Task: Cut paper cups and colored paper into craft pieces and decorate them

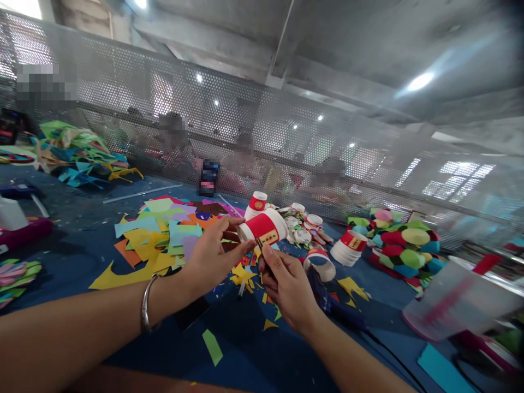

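Observation:
A red and white paper cup (262, 228) lies tilted on its side in the air above the table, its open end toward the left. My left hand (219, 248) is closed on the rim, thumb below and fingers behind. My right hand (284, 281) is closed around a slim dark metal-tipped tool (259, 244), whose tip meets the cup's side by the gold label. Most of this tool is hidden in the fingers, so its kind does not show. Yellow paper pieces (241, 275) lie below the hands. Beside the right hand stands a cut cup ring (321, 266).
Coloured paper scraps (149, 240) are heaped left of the hands. More cups (349, 246) and a pile of cut paper rounds (301, 226) stand behind. A dark corded tool (339, 311) lies right, near a translucent bucket (458, 300). A perforated screen (245, 125) bounds the table.

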Demonstrator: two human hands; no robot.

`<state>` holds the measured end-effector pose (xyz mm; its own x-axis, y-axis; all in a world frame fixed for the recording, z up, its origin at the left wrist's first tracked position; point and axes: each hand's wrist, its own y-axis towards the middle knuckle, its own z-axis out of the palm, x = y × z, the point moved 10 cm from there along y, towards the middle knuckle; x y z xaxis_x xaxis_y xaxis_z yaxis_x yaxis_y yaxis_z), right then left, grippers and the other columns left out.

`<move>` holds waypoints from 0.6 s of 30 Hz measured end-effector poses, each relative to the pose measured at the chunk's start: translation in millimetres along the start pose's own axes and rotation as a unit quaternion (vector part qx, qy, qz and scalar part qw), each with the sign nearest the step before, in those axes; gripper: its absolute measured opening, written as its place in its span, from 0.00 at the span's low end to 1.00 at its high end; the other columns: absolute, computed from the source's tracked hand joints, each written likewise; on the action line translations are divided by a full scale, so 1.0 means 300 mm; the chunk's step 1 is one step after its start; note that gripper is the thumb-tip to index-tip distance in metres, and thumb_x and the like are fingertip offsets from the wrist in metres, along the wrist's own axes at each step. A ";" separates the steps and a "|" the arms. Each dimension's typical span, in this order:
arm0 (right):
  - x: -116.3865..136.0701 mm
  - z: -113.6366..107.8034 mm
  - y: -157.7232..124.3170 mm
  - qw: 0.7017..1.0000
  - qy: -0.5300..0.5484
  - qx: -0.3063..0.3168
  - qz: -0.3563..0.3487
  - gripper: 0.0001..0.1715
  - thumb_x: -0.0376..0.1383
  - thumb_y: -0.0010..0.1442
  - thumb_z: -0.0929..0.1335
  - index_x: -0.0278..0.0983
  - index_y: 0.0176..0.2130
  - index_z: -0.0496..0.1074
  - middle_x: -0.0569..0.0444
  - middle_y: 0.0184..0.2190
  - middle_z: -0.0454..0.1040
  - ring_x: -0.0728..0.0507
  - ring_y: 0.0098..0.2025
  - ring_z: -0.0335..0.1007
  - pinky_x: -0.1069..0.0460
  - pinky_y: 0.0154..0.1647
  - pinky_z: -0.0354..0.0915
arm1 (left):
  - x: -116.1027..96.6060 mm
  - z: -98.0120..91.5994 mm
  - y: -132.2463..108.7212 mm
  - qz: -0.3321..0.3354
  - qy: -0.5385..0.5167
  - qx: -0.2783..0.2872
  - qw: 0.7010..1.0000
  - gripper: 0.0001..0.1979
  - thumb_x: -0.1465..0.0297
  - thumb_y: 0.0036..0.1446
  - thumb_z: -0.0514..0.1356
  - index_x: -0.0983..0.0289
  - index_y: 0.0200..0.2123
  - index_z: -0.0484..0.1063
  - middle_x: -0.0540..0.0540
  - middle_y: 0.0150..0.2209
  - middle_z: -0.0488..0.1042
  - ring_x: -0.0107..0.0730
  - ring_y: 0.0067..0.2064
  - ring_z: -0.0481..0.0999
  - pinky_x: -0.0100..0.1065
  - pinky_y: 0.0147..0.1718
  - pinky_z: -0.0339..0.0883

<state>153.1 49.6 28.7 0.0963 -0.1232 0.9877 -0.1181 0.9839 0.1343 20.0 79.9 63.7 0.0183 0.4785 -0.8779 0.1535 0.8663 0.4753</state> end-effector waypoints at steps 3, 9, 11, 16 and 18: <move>-0.005 -0.001 0.001 1.000 0.002 -0.004 0.008 0.28 0.57 0.59 0.68 0.37 0.26 0.64 0.68 0.12 0.49 0.56 0.13 0.37 0.59 0.12 0.38 | -0.001 -0.010 0.006 0.011 0.010 -0.011 1.000 0.22 0.62 0.53 0.66 0.62 0.50 0.67 0.60 0.44 0.75 0.42 0.43 0.76 0.39 0.38 0.73; 0.008 0.002 0.002 1.000 -0.014 -0.003 -0.009 0.26 0.55 0.60 0.68 0.37 0.27 0.65 0.68 0.12 0.50 0.56 0.12 0.39 0.60 0.11 0.40 | -0.005 -0.029 0.012 0.017 -0.010 -0.030 0.999 0.20 0.62 0.54 0.66 0.60 0.47 0.65 0.58 0.41 0.75 0.39 0.42 0.75 0.37 0.37 0.73; 0.005 -0.001 0.004 1.000 -0.011 -0.006 -0.005 0.27 0.56 0.61 0.67 0.37 0.27 0.65 0.68 0.13 0.49 0.56 0.13 0.39 0.60 0.12 0.39 | -0.007 -0.013 0.007 0.016 -0.007 -0.012 1.000 0.20 0.62 0.55 0.65 0.61 0.47 0.65 0.58 0.41 0.75 0.39 0.42 0.75 0.37 0.37 0.72; -0.010 -0.009 0.010 1.000 -0.003 -0.010 0.002 0.28 0.57 0.60 0.67 0.37 0.27 0.65 0.68 0.13 0.50 0.56 0.14 0.38 0.59 0.12 0.38 | -0.007 0.024 -0.007 0.025 0.015 0.028 0.999 0.16 0.63 0.55 0.64 0.61 0.45 0.68 0.56 0.36 0.77 0.37 0.37 0.76 0.35 0.34 0.70; -0.018 -0.015 0.014 1.000 -0.003 -0.012 0.003 0.27 0.57 0.59 0.68 0.37 0.27 0.65 0.67 0.12 0.50 0.56 0.13 0.39 0.59 0.12 0.38 | 0.008 0.028 -0.003 0.012 0.025 0.036 0.999 0.16 0.63 0.55 0.65 0.61 0.44 0.68 0.55 0.35 0.77 0.36 0.35 0.76 0.35 0.32 0.70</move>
<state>156.5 55.0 23.6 0.0888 -0.1179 0.9891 -0.0954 0.9874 0.1262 28.3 79.1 60.6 -0.0257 0.5078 -0.8611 0.2242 0.8423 0.4901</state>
